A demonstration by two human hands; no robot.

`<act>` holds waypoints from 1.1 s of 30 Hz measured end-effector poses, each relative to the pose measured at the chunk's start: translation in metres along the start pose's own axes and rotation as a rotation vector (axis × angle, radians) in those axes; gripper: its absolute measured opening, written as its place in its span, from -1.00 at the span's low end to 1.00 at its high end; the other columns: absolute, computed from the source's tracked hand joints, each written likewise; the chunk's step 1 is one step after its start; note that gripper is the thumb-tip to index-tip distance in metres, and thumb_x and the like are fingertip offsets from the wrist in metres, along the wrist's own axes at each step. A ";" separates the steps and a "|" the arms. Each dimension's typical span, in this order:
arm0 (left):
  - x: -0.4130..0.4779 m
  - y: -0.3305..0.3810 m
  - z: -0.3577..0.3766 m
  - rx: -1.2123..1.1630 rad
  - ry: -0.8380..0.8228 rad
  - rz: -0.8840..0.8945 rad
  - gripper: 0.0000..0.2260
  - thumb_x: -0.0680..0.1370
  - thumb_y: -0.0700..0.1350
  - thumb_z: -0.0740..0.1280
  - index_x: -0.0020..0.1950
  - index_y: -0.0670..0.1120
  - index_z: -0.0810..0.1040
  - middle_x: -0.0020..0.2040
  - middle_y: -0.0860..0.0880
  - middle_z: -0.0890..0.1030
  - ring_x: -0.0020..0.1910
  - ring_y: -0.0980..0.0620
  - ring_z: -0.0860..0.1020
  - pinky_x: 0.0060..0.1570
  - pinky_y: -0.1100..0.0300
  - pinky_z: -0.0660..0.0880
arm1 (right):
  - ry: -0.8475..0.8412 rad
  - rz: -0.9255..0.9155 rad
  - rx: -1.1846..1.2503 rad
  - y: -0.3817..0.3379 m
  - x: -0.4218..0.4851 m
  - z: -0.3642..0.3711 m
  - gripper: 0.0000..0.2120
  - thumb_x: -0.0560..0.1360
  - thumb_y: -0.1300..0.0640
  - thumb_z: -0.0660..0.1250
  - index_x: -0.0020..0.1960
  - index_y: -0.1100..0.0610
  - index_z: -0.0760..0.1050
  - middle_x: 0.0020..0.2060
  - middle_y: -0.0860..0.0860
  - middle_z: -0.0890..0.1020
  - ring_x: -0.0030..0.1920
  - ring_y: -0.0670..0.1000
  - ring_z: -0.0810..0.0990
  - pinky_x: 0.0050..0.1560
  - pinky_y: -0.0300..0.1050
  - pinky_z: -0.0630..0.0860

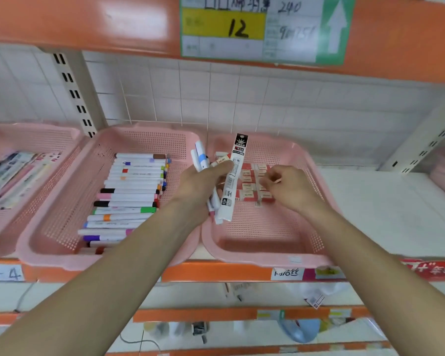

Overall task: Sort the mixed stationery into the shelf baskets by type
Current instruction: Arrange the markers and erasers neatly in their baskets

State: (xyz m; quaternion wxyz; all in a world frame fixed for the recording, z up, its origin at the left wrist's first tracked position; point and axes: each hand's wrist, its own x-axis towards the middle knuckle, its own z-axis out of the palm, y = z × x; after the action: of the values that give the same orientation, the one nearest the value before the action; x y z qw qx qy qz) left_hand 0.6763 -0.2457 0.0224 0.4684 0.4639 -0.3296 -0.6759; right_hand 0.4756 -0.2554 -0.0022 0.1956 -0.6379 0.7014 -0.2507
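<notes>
Left hand [199,187], centre of frame: fingers wrapped tight round a mixed bundle, held roughly upright over the gap between the two nearer baskets.
- Bundle = long white refill pack [235,170] with a black top, leaning slightly right, thumb across its front; a few white held markers [199,155], one with a blue band, poking out above the knuckles; small boxed eraser [221,160] wedged between markers and pack.
- Lower ends of the bundle stick out under the palm.

Right hand [290,188], right of centre: fingers curled, tips down at the row of erasers [249,195]. A thin pink sliver shows at the fingertips. Cannot tell whether it is pinched or just touched, so that grip is unclear.

Baskets, all pink mesh, side by side on the shelf:
- Right basket [254,258]: red-and-white erasers lined up in the far half, near half bare mesh. Both hands sit over it.
- Middle basket [49,258]: sorted markers [131,196] stacked in a neat column, lying crosswise, coloured caps mostly to the right. Left forearm crosses its lower right corner.
- Left basket [0,227], cut off at the left edge: flat pen packs [13,173] lying at a slant.

Orange shelf edge [216,272] runs below the baskets with paper labels on it. Top of frame: shelf sign [224,24], yellow panel with "12", green arrow pointing up. Lower shelves blurred.
</notes>
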 end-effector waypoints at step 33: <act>-0.055 0.108 -0.281 0.051 0.293 0.179 -0.82 0.53 0.00 0.46 -0.05 -0.11 0.63 -0.09 -0.11 0.74 -0.57 0.16 0.35 -0.57 0.34 0.28 | -0.232 -0.120 0.731 -0.281 -0.024 0.156 -0.78 0.48 0.37 0.38 -0.04 0.06 0.60 -0.10 0.04 0.64 -0.17 -0.06 0.58 -0.06 -0.16 0.55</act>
State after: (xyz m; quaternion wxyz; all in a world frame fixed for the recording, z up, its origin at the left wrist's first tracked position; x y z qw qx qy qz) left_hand 0.9820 -0.2345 0.0352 0.5576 0.5381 -0.3149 -0.5481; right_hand 0.7951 -0.2642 0.0413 0.4732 -0.5901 0.5005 -0.4213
